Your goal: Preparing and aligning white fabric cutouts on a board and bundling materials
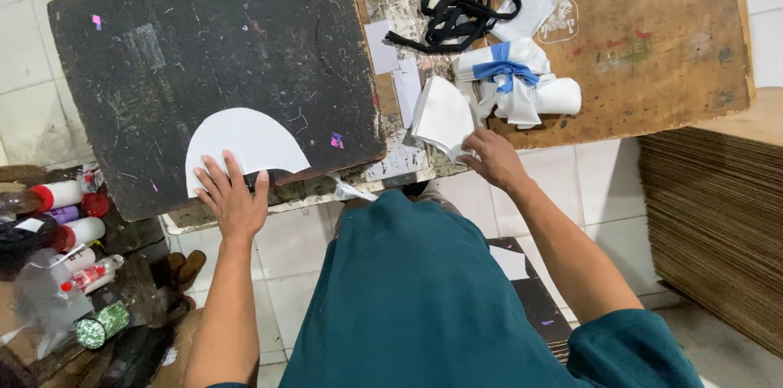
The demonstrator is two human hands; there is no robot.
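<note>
My left hand (232,199) lies flat with spread fingers on the near edge of a white semicircular fabric piece (245,142), which rests on a scratched black work board (212,54). To the right, my right hand (493,158) pinches the lower corner of a stack of white cut pieces (443,115) at the table's near edge. Beyond that stack sits a rolled white bundle tied with a blue strip (512,77), and behind it a tangle of black straps (461,15).
A brown wooden board (652,37) covers the table's right side. Stacked brown cardboard sheets (718,225) stand at the right. Bottles with red caps (69,229) and clutter crowd the floor at the left. White floor tiles show below the table.
</note>
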